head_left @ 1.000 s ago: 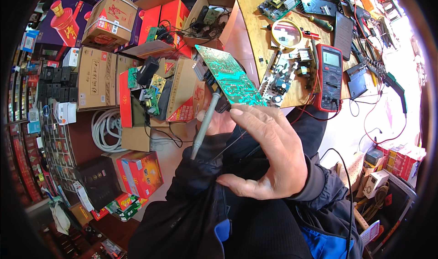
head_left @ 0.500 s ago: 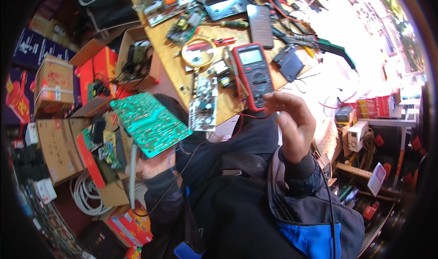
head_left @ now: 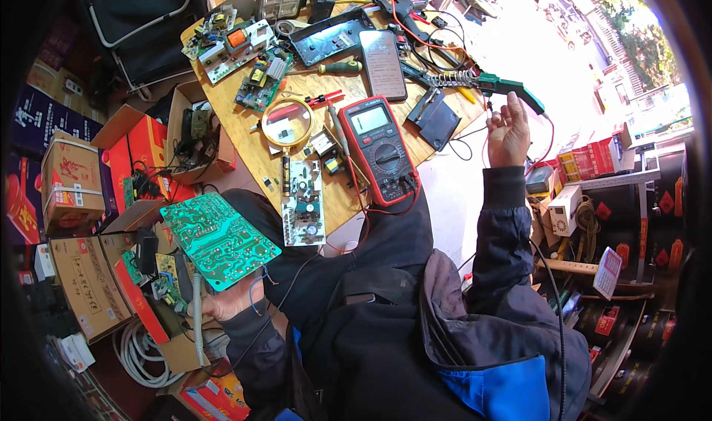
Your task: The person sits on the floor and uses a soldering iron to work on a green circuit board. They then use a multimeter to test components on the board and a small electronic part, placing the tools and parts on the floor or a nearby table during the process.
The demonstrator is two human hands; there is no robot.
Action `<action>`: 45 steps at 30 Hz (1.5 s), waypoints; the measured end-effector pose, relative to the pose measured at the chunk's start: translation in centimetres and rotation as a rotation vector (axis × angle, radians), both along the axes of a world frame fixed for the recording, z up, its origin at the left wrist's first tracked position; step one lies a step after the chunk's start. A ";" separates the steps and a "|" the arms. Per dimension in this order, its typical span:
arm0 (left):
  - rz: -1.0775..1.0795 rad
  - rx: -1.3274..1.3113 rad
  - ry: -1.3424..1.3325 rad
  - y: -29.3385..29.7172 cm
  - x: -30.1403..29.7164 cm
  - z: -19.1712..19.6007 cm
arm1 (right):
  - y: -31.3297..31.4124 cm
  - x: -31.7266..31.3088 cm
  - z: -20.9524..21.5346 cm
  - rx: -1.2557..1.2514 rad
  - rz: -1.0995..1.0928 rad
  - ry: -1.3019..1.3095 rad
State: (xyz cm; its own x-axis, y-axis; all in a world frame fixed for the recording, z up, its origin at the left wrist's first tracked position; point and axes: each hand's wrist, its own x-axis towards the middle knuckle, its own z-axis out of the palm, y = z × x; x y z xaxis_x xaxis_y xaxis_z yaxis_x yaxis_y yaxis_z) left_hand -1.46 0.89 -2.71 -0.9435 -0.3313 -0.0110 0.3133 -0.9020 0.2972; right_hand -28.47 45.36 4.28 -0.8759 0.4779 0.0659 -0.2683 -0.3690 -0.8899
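A green circuit board, its soldered side up, is held at its lower edge by my left hand. The board partly covers that hand's fingers. A pale grey tube runs beside the hand; I cannot tell whether I touch it. My right hand is raised at the table's right side, fingers loosely bent and apart. Its fingertips overlap the green handle of a soldering iron, whose tip end sits in a coil holder; contact is unclear. A red multimeter lies between my hands, on the table.
On the wooden table lie a magnifying glass, a pale circuit board, a phone, a screwdriver and several other boards. Cardboard boxes crowd the left. Dark test leads hang across my lap.
My right hand has moved from beside the multimeter, up and right, to the soldering iron's handle. My left hand still holds the green board. The whole view has shifted.
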 end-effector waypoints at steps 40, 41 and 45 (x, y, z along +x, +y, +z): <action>-0.169 -0.200 -0.004 1.4 -0.4 2.6 | -19.3 17.1 3.3 -0.116 0.644 -0.183; -0.160 -0.199 -0.013 1.6 -0.4 2.6 | -20.1 17.2 3.5 -0.149 0.677 -0.204; -0.270 -0.015 0.361 1.9 -1.0 2.3 | -21.5 17.2 3.4 -0.180 0.744 -0.223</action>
